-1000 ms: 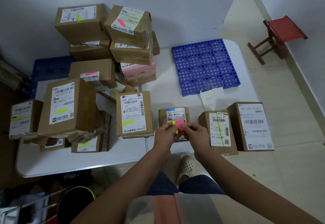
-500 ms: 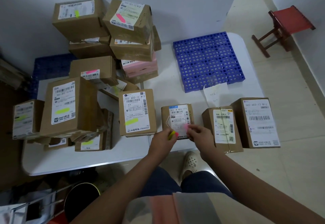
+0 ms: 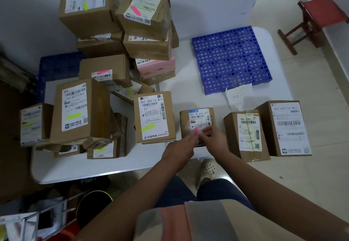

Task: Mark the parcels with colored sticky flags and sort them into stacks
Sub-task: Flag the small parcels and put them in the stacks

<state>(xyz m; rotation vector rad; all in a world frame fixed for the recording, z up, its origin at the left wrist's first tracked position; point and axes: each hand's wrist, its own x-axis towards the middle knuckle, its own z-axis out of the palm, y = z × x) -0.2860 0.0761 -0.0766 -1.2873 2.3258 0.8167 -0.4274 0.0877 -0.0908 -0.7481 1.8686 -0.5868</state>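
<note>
A small brown parcel lies at the table's front edge. Both my hands are over its near end. My right hand pinches a pink sticky flag against the white label. Just left of the flag, my left hand holds the pad of flags, which is mostly hidden under its fingers. Left of the small parcel stands a parcel with a yellow flag. On the right, two parcels show no flag.
Stacks of flagged parcels crowd the left and back of the white table. A blue perforated pallet and a paper note lie at the back right. A red stool stands on the floor beyond.
My right hand has carried the pink flag from the pad down onto the small parcel's label. My left hand followed forward, and the pad's yellow edge is now out of sight.
</note>
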